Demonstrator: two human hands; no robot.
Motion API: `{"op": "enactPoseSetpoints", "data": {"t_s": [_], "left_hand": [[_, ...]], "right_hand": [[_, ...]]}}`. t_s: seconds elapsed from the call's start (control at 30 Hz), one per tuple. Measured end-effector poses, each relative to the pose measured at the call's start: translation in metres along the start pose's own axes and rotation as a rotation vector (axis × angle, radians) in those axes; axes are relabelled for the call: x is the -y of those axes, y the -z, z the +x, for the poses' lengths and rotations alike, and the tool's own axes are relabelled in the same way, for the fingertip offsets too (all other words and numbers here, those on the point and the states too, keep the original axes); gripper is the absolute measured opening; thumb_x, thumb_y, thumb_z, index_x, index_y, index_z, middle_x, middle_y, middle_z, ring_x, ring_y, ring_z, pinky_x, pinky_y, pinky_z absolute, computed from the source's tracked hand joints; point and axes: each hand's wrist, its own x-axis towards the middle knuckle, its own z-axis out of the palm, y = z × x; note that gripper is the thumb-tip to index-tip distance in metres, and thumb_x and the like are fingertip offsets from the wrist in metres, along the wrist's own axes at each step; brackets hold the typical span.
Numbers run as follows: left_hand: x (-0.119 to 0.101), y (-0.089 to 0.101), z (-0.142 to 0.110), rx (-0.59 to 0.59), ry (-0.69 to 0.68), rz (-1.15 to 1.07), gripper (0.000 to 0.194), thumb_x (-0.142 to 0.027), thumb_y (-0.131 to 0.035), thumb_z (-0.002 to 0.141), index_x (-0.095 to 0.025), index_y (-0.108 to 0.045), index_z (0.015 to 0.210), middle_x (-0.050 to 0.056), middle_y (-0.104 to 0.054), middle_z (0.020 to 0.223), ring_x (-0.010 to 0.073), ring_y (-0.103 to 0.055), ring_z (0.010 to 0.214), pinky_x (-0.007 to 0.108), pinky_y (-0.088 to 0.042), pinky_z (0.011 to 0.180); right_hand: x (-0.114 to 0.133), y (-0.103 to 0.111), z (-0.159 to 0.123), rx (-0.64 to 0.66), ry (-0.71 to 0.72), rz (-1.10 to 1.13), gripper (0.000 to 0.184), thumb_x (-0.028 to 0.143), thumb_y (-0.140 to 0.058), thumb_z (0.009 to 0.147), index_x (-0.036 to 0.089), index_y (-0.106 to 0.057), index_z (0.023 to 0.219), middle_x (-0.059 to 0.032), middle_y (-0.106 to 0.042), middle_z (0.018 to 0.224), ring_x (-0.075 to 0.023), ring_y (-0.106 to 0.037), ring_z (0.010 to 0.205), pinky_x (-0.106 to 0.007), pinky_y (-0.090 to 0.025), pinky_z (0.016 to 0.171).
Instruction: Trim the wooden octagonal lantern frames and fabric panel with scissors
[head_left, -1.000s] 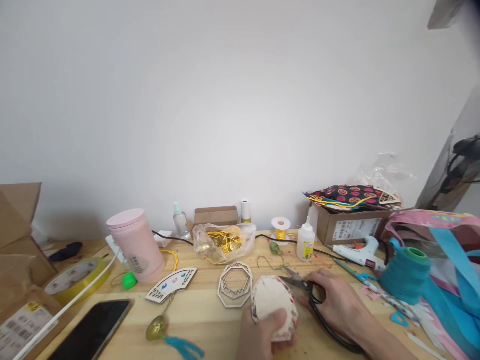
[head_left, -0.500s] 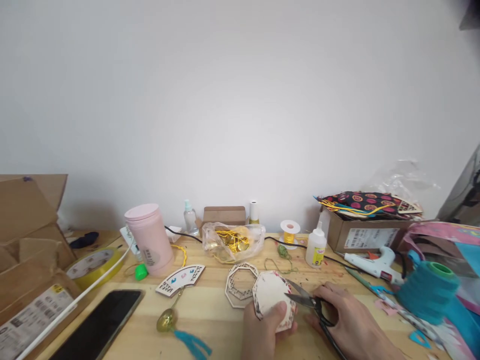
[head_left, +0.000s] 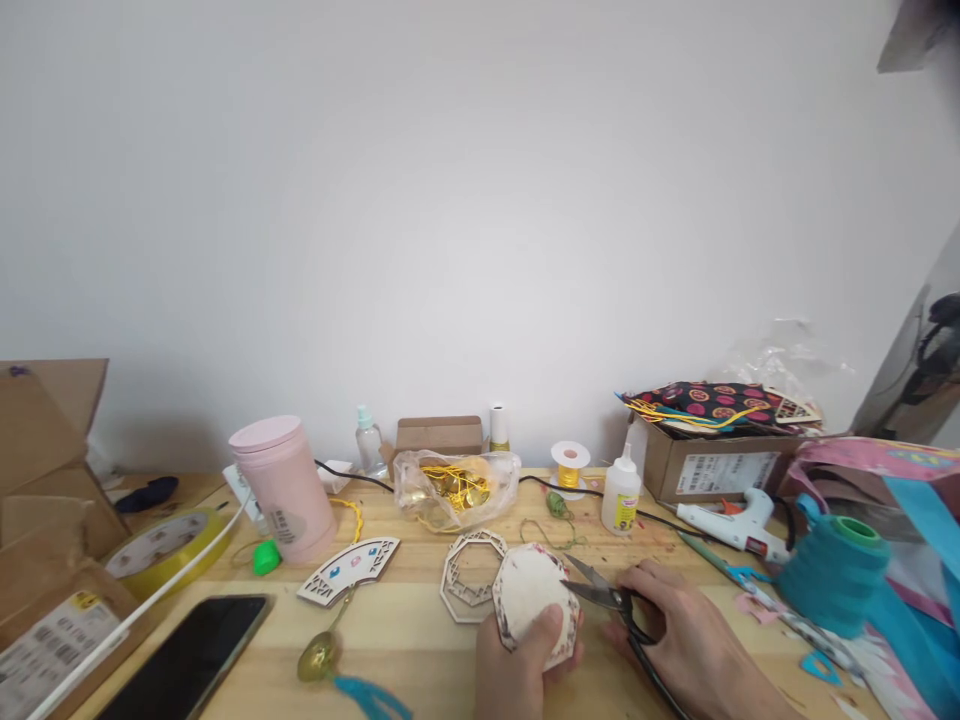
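My left hand (head_left: 517,660) grips a pale, roughly octagonal panel (head_left: 529,595) with dark and reddish marks along its edge, thumb across its face. In my right hand (head_left: 671,625) is a pair of black-handled scissors (head_left: 604,597), blades parted and their tips at the panel's right edge. Whether the blades bite into it I cannot tell. Just left of the panel lies an octagonal lattice frame (head_left: 455,600) on the wooden table. Farther left is a fan-shaped ornament (head_left: 351,568) with a gold bell-like piece (head_left: 318,657) and a blue tassel (head_left: 371,697).
A phone (head_left: 184,660), a pink cup (head_left: 285,490) and yellow tape (head_left: 169,545) stand left. Behind are a plastic bag of gold pieces (head_left: 457,490) and a glue bottle (head_left: 621,495). Rightward are a glue gun (head_left: 739,525), teal thread cone (head_left: 832,580) and filled box (head_left: 720,465).
The view has shifted slightly, so most things appear a little farther left. Both hands keep their hold on the panel and the scissors, whose blades remain parted at its edge.
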Motion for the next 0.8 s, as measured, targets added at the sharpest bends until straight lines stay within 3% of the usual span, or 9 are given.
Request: {"op": "enactPoseSetpoints", "data": {"t_s": [0.33, 0.8], "left_hand": [[-0.002, -0.002, -0.001, -0.013, 0.060, -0.067, 0.019, -0.003, -0.063, 0.058, -0.012, -0.055, 0.073, 0.006, -0.069, 0.058, 0.0202, -0.066, 0.058, 0.024, -0.052, 0.044], [-0.001, 0.010, 0.000, 0.061, 0.122, 0.076, 0.029, -0.009, -0.068, 0.052, -0.010, -0.058, 0.079, 0.010, -0.069, 0.062, 0.0257, -0.066, 0.061, 0.028, -0.051, 0.044]], "right_hand": [[-0.002, -0.001, 0.001, -0.002, -0.032, -0.063, 0.019, 0.036, -0.055, 0.066, 0.026, -0.061, 0.082, -0.0018, -0.063, 0.083, -0.0204, -0.057, 0.079, -0.028, -0.040, 0.067], [-0.003, 0.003, 0.006, -0.008, -0.047, -0.091, 0.018, 0.036, -0.052, 0.068, 0.025, -0.062, 0.076, -0.0017, -0.065, 0.078, -0.0202, -0.058, 0.075, -0.027, -0.041, 0.064]]}}
